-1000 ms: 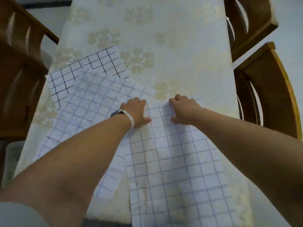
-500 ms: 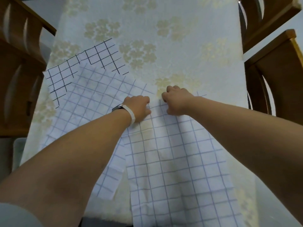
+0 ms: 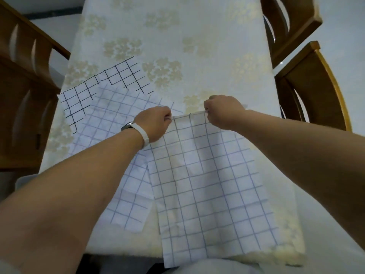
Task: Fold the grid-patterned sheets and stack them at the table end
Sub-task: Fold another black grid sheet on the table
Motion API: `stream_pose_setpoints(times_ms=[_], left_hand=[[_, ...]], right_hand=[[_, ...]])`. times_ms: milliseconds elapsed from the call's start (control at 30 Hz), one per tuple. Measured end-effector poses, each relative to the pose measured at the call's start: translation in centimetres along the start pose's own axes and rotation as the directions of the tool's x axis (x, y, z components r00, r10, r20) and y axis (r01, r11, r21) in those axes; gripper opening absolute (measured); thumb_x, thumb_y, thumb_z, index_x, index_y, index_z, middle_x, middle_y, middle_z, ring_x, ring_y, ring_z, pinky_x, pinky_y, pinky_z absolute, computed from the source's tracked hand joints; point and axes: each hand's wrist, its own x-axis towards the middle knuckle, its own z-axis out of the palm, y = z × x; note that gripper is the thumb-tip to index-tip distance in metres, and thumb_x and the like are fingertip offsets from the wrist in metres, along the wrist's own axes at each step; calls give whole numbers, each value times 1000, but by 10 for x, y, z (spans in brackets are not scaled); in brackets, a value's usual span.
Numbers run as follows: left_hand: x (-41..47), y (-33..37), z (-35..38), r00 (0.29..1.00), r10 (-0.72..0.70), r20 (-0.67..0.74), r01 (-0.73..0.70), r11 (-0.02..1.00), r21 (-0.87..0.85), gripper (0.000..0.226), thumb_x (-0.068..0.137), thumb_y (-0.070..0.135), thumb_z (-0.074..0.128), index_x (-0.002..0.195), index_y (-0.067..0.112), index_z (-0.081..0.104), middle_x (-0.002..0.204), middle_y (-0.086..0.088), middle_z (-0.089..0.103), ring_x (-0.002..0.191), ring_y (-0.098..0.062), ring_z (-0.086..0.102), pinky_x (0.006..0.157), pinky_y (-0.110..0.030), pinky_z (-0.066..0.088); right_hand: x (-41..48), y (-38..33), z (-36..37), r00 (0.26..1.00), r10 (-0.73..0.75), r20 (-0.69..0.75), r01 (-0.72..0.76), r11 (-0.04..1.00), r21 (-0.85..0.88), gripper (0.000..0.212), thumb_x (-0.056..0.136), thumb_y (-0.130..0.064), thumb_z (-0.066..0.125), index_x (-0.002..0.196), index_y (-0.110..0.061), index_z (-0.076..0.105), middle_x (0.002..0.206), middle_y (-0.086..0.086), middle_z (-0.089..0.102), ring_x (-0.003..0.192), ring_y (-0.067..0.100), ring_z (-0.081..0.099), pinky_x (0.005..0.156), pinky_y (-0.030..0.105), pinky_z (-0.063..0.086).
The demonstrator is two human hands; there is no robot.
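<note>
- on the near table (image 3: 177,36), the blue-grid sheet (image 3: 207,184) lies flat, overhanging.
- left hand (image 3: 156,123) and right hand (image 3: 223,111) each pinch its far edge.
- first fold starting; next, carry that edge evenly nearward.

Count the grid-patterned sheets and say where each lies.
3. Black-lined sheet: far left. Pale blue-lined sheet: overlapping it, partly under the left arm. Nearest sheet: overhanging the near table edge, its far edge pinched by left hand and right hand. Others may lie hidden underneath.
</note>
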Motion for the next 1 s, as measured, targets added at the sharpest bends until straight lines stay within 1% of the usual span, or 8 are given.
stream_pose_setpoints(times_ms=[133, 233, 333, 467, 600, 700, 800, 1000], left_hand=[[-15, 4, -26, 998, 26, -64, -25, 1000, 13, 10, 95, 26, 50, 87, 23, 55, 89, 1, 60, 81, -23, 56, 68, -32, 43], [-35, 12, -38, 992, 67, -103, -63, 997, 42, 12, 95, 26, 50, 89, 21, 59, 90, 0, 61, 82, -23, 57, 68, -34, 47], [-64, 24, -44, 980, 128, -154, -120, 991, 64, 13, 94, 26, 52, 91, 19, 62, 90, -2, 62, 83, -24, 57, 68, -36, 49], [-115, 37, -37, 922, 273, -274, -252, 961, 111, 10, 89, 22, 56, 86, 17, 65, 82, -2, 63, 75, -25, 58, 62, -38, 50], [-171, 51, -11, 852, 412, -324, -374, 911, 175, 12, 82, 22, 54, 76, 15, 62, 69, -2, 58, 60, -25, 54, 51, -32, 41], [-206, 62, 16, 830, 476, -292, -433, 879, 200, 15, 81, 21, 50, 72, 14, 59, 65, -3, 55, 55, -26, 49, 48, -31, 36], [-231, 71, 45, 842, 493, -217, -458, 867, 195, 9, 77, 16, 59, 69, 15, 56, 63, -3, 52, 54, -25, 48, 46, -31, 35], [-254, 80, 105, 873, 485, -58, -467, 863, 190, 18, 63, 10, 72, 69, 15, 56, 66, -4, 55, 58, -27, 51, 48, -30, 35]], right_hand=[[-26, -3, -33, 995, 13, -99, -15, 1000, -19, 17, 91, -16, 47, 98, -8, 61, 95, 11, 57, 86, 34, 56, 66, 36, 40], [-54, -12, -54, 992, 24, -123, -28, 999, -31, 17, 90, -17, 49, 98, -8, 62, 92, 9, 57, 81, 31, 56, 69, 42, 49], [-87, -25, -66, 985, 17, -173, -23, 999, -32, 17, 90, -17, 50, 98, -8, 63, 90, 8, 57, 78, 28, 55, 71, 44, 51], [-140, -39, -66, 974, -7, -225, -6, 998, -56, 15, 88, -17, 54, 93, -7, 64, 88, 9, 59, 76, 28, 55, 67, 41, 49], [-197, -50, -46, 963, -56, -263, 32, 995, -96, 9, 79, -14, 62, 82, -6, 63, 81, 11, 58, 67, 30, 51, 57, 40, 46], [-237, -61, -22, 950, -109, -292, 75, 989, -126, 7, 72, -11, 64, 77, -7, 62, 75, 10, 56, 61, 30, 49, 52, 39, 45], [-269, -71, 6, 956, -121, -269, 83, 986, -147, 11, 68, -9, 66, 78, -8, 61, 75, 9, 55, 62, 28, 48, 52, 37, 43], [-308, -83, 72, 989, -32, -142, 12, 989, -145, 19, 73, -15, 70, 90, -12, 62, 86, 7, 59, 72, 24, 52, 60, 35, 47]])
